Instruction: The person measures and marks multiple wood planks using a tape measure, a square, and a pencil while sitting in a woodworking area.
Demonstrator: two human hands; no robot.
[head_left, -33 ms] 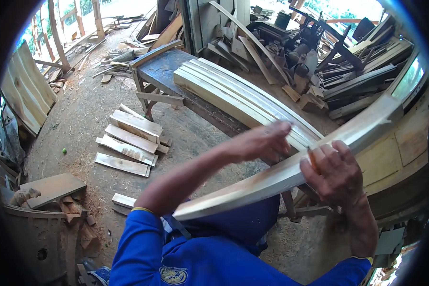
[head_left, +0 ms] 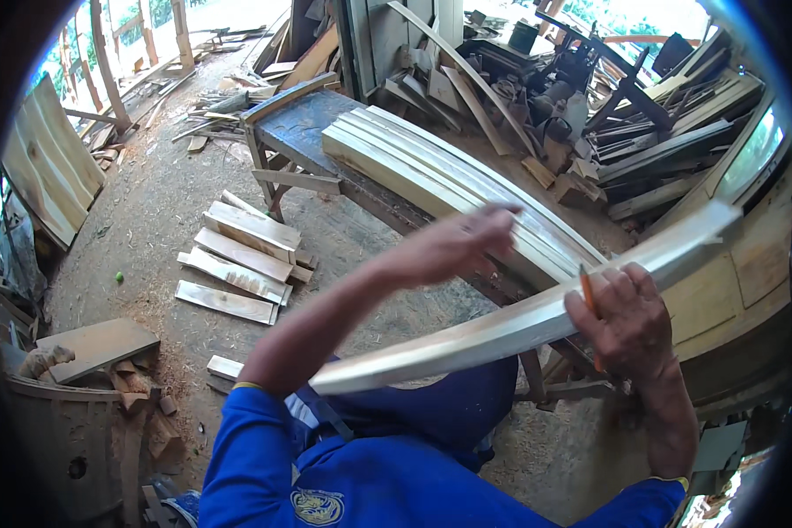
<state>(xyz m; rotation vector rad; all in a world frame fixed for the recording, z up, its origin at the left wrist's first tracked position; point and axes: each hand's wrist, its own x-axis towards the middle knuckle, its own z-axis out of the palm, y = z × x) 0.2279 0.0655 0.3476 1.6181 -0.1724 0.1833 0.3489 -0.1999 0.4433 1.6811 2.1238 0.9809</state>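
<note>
A single view, from a wide fisheye camera worn on the person's head, looking steeply down and forward over the chest and blue sleeves (head_left: 264,458). It sits close to the arms: the left hand (head_left: 453,242) and right hand (head_left: 625,321) fill the middle, with the curved wooden plank (head_left: 502,330) just below the lens. Farther out it faces a workshop, taking in the blue counter (head_left: 304,128) with stacked planks along its far edge and the sawdust floor (head_left: 150,211) at left. Straight edges bow toward the dark round rim.
</note>
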